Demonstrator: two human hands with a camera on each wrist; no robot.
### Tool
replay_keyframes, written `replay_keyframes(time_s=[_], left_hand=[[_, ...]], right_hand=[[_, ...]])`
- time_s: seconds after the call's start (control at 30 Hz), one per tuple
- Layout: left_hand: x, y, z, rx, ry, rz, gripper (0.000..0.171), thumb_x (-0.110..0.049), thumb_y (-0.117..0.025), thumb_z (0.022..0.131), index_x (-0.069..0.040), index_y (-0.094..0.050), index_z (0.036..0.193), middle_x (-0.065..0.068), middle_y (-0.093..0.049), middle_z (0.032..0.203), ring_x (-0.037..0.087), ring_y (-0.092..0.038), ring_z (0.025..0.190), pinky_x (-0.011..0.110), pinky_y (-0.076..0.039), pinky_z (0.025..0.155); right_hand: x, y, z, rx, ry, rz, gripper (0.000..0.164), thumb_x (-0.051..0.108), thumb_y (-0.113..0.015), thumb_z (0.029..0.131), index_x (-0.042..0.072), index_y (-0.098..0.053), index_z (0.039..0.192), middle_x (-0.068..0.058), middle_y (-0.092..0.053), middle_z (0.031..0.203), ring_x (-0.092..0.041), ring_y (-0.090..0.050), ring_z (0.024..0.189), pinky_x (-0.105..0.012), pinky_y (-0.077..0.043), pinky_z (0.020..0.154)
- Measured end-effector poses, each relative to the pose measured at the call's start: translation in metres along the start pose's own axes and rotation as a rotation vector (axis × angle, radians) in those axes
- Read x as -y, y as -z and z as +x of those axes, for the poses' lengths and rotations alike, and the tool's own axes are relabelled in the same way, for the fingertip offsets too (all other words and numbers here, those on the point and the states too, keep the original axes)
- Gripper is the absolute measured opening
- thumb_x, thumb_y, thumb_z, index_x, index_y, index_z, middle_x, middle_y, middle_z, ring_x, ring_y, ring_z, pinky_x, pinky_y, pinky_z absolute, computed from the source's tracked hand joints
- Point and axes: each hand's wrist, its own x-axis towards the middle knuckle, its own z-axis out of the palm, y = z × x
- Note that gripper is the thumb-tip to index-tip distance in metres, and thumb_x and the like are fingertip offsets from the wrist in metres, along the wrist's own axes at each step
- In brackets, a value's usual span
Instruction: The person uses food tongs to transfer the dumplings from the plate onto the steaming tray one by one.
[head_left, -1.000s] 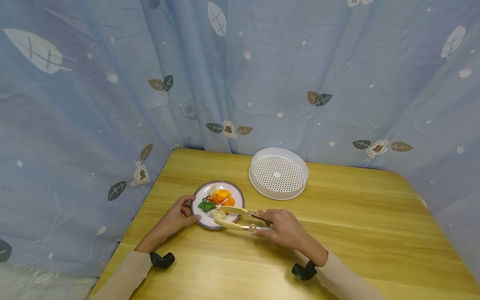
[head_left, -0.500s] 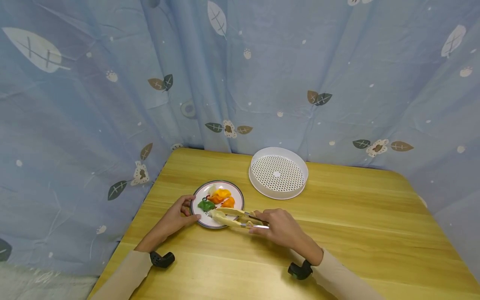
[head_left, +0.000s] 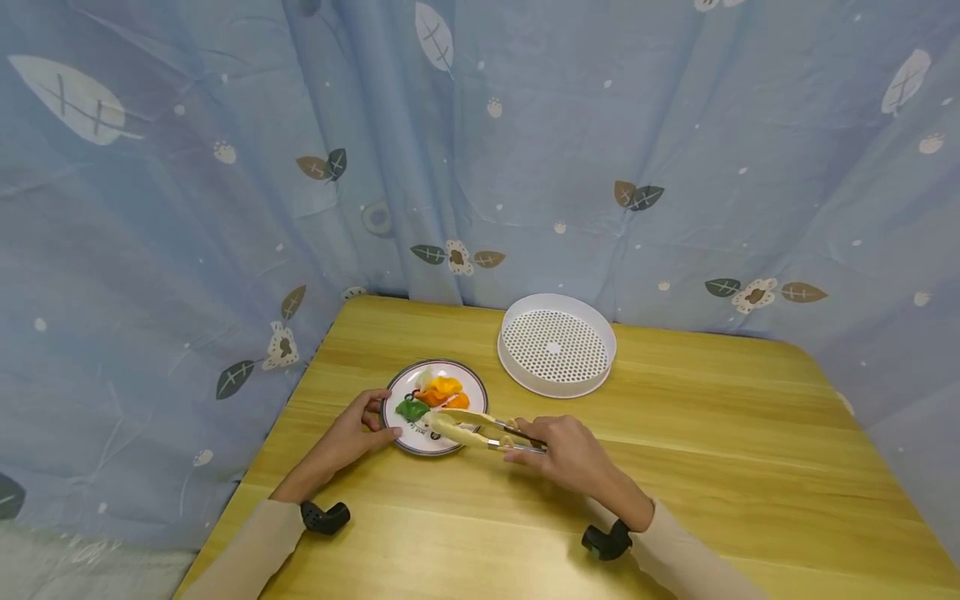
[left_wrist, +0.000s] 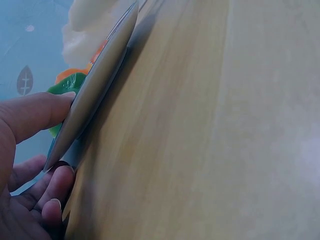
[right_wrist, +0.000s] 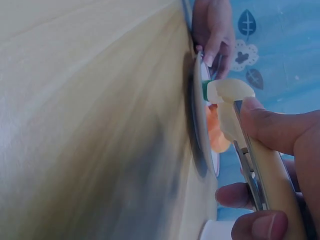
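A white plate [head_left: 420,444] with a dark rim sits on the wooden table and carries orange, green and pale dumplings [head_left: 441,389]. My left hand [head_left: 352,429] pinches the plate's left rim [left_wrist: 90,100], thumb on top and fingers beneath. My right hand [head_left: 558,450] grips cream tongs [head_left: 480,429], whose tips are closed on a pale dumpling [right_wrist: 230,90] just above the plate's near side. In the right wrist view the tongs [right_wrist: 260,160] run along my fingers, with the plate [right_wrist: 196,115] seen edge-on.
A white round perforated steamer tray [head_left: 557,346] stands behind and to the right of the plate. Blue leaf-print curtains hang close around the table's back and left sides. Bare wooden tabletop [head_left: 712,433] stretches to the right.
The tongs' tips have closed together on the pale dumpling at the plate's near side and risen slightly. My left hand has stayed on the rim.
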Motion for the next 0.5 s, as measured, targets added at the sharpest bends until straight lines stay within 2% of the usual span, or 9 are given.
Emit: replay_keyframes(time_s=[0.1, 0.23, 0.33, 0.5], left_hand=[[0.001, 0.000, -0.001, -0.005, 0.010, 0.002, 0.070, -0.032, -0.077, 0.080, -0.018, -0.041, 0.138, 0.008, -0.047, 0.116, 0.023, -0.045, 0.091, 0.032, -0.040, 0.074], [0.000, 0.000, -0.001, -0.008, 0.025, 0.005, 0.071, -0.033, -0.078, 0.080, -0.018, -0.041, 0.138, 0.008, -0.046, 0.116, 0.023, -0.044, 0.093, 0.031, -0.040, 0.074], [-0.002, 0.000, -0.001, -0.010, 0.019, 0.001, 0.070, -0.032, -0.078, 0.080, -0.018, -0.041, 0.138, 0.008, -0.046, 0.115, 0.023, -0.044, 0.093, 0.031, -0.040, 0.074], [-0.001, 0.000, 0.001, -0.008, 0.014, -0.003, 0.072, -0.033, -0.079, 0.079, -0.018, -0.042, 0.138, 0.008, -0.046, 0.115, 0.023, -0.044, 0.093, 0.030, -0.040, 0.074]], right_hand=[[-0.002, 0.003, 0.000, -0.015, -0.005, 0.012, 0.052, 0.053, -0.069, 0.080, 0.014, -0.072, 0.114, 0.017, -0.043, 0.061, 0.001, -0.033, 0.051, -0.018, -0.030, 0.047], [-0.007, 0.010, 0.000, -0.006, -0.033, 0.004, 0.052, 0.056, -0.067, 0.081, 0.016, -0.071, 0.114, 0.013, -0.046, 0.060, 0.000, -0.035, 0.052, -0.019, -0.031, 0.048], [-0.010, 0.014, 0.001, -0.014, -0.053, -0.005, 0.050, 0.058, -0.065, 0.081, 0.020, -0.071, 0.113, 0.014, -0.045, 0.060, -0.001, -0.036, 0.053, -0.020, -0.031, 0.048], [-0.015, 0.022, 0.003, -0.054, -0.032, 0.001, 0.035, 0.053, -0.069, 0.081, 0.022, -0.070, 0.096, 0.016, -0.038, 0.059, -0.001, -0.035, 0.052, -0.020, -0.030, 0.047]])
